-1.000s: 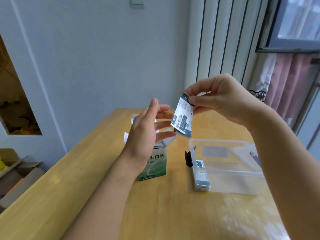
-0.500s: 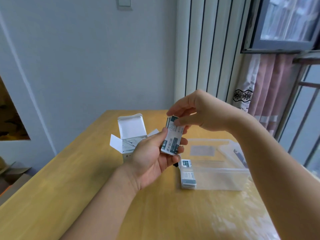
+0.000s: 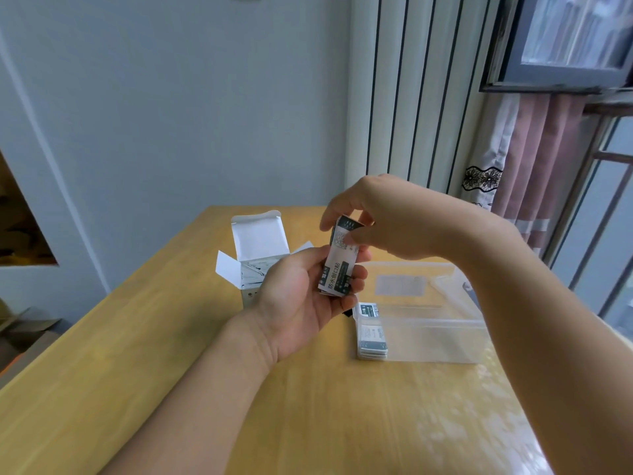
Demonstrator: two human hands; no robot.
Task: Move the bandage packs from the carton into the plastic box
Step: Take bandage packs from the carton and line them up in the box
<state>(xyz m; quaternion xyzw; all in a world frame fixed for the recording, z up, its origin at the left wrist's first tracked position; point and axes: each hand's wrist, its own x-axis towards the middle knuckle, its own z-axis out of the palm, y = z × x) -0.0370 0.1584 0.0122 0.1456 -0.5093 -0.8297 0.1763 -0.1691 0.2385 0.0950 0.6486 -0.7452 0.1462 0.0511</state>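
A small stack of white and dark-green bandage packs (image 3: 339, 265) is held upright above the table. My left hand (image 3: 301, 299) cups its lower half, fingers curled round it. My right hand (image 3: 387, 217) pinches its top end from above. Behind my left hand stands the white carton (image 3: 255, 248), lid and flaps open, with more packs showing inside. The clear plastic box (image 3: 424, 313) lies to the right on the table, and a stack of bandage packs (image 3: 371, 332) lies flat in its near-left corner.
The wooden table (image 3: 171, 371) runs to a wall at the back. A white ribbed radiator (image 3: 421, 97), a pink curtain (image 3: 544, 159) and a window stand behind the box. Cardboard boxes (image 3: 20, 330) sit on the floor at the left.
My right hand brought the packs down from mid-air into my left palm, and my left fingers closed round them. The camera tilted, so the scene sits lower in view.
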